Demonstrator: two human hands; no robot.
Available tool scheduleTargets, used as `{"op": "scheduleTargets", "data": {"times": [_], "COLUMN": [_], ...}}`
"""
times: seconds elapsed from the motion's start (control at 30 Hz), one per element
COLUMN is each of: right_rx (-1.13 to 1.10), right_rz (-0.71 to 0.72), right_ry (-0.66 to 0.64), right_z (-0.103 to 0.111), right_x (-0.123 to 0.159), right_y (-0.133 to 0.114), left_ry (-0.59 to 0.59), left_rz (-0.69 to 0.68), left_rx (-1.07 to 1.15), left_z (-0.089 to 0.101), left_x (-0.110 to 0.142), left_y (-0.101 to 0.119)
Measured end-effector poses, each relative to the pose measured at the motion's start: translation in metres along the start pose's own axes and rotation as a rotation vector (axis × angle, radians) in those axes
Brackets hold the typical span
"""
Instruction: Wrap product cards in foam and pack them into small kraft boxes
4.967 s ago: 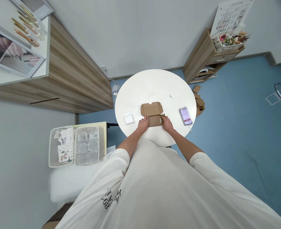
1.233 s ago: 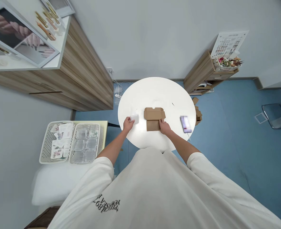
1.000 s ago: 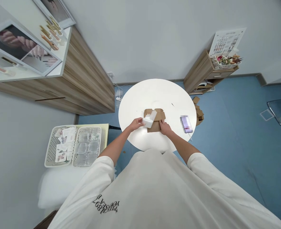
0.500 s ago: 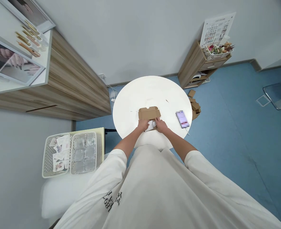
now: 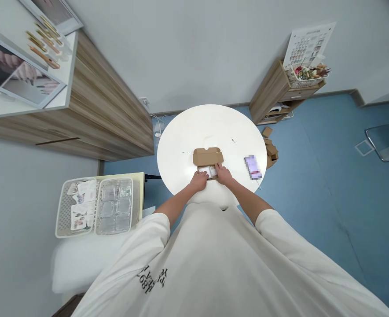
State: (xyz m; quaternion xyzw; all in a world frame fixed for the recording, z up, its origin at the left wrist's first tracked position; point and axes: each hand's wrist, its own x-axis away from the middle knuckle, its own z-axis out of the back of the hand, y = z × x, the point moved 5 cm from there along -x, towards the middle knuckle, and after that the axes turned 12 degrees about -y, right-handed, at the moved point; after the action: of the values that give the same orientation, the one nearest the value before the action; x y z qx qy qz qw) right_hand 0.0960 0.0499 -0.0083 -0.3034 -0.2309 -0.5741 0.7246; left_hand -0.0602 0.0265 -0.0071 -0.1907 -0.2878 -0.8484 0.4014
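Note:
A small brown cardboard box point(image 5: 208, 157) lies with its lid folded back, away from me, on the round white table point(image 5: 181, 132). Inside it is a white item point(image 5: 205, 170), partly covered by my fingers, so I cannot make out its kind. My left hand point(image 5: 200, 181) grips the near left edge of the box with bent fingers. On the opposite side, my right hand point(image 5: 224, 173) holds the right wall, its fingertips reaching the inner edge by the lid.
A phone point(image 5: 253, 167), blurred out, rests to the right with a cable. Folded cardboard boxes point(image 5: 270, 152) are piled on the floor beyond the table. Clear plastic trays point(image 5: 115, 206) and printed packets point(image 5: 83, 204) fill baskets at left. Wooden cabinets stand at both sides.
My left hand has drawn back toward me, from over the white item to the box's near left edge. The right hand stays at the right side. More of the white item shows.

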Motion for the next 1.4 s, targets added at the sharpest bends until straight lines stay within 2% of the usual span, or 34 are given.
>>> {"op": "scheduleTargets", "data": {"times": [0.1, 0.2, 0.3, 0.37, 0.43, 0.5, 0.63, 0.8, 0.9, 1.03, 1.2, 1.3, 1.4], "right_rx": [-0.044, -0.103, -0.259, -0.469, -0.725, -0.942, -1.183, -1.319, -1.343, -1.342, -1.377, -1.401, -1.42], "right_rz": [0.019, 0.049, 0.017, -0.062, -0.145, -0.176, -0.115, 0.093, 0.141, 0.156, 0.035, -0.015, -0.002], "right_ry": [0.003, 0.048, 0.184, 0.266, 0.292, 0.283, 0.304, 0.283, 0.238, 0.174, 0.199, 0.174, 0.141], "right_z": [0.001, 0.003, 0.008, 0.012, 0.016, 0.021, 0.038, 0.047, 0.044, 0.039, 0.038, 0.04, 0.042], "right_x": [0.003, 0.009, 0.015, 0.016, 0.013, 0.007, 0.002, 0.009, 0.011, 0.011, 0.011, 0.011, 0.011], "right_y": [0.0, 0.003, 0.015, 0.03, 0.044, 0.052, 0.049, 0.025, 0.018, 0.016, 0.024, 0.029, 0.033], "left_ry": [0.03, 0.136, 0.325, 0.421, 0.435, 0.421, 0.378, 0.338, 0.296, 0.248, 0.286, 0.276, 0.254], "left_rz": [-0.025, 0.031, 0.209, 0.361, 0.509, 0.583, 0.502, 0.23, 0.127, 0.178, 0.312, 0.303, 0.256], "left_rx": [0.101, 0.305, 0.559, 0.76, 0.981, 1.141, 1.254, 1.301, 1.258, 1.163, 1.256, 1.316, 1.391], "left_z": [-0.001, 0.007, 0.019, 0.024, 0.024, 0.025, 0.035, 0.045, 0.047, 0.043, 0.046, 0.051, 0.055], "left_x": [0.002, 0.005, 0.01, 0.012, 0.011, 0.008, -0.005, -0.013, -0.013, -0.013, -0.007, -0.001, 0.004], "left_y": [-0.004, -0.017, -0.045, -0.068, -0.088, -0.102, -0.103, -0.075, -0.063, -0.062, -0.072, -0.078, -0.085]}}
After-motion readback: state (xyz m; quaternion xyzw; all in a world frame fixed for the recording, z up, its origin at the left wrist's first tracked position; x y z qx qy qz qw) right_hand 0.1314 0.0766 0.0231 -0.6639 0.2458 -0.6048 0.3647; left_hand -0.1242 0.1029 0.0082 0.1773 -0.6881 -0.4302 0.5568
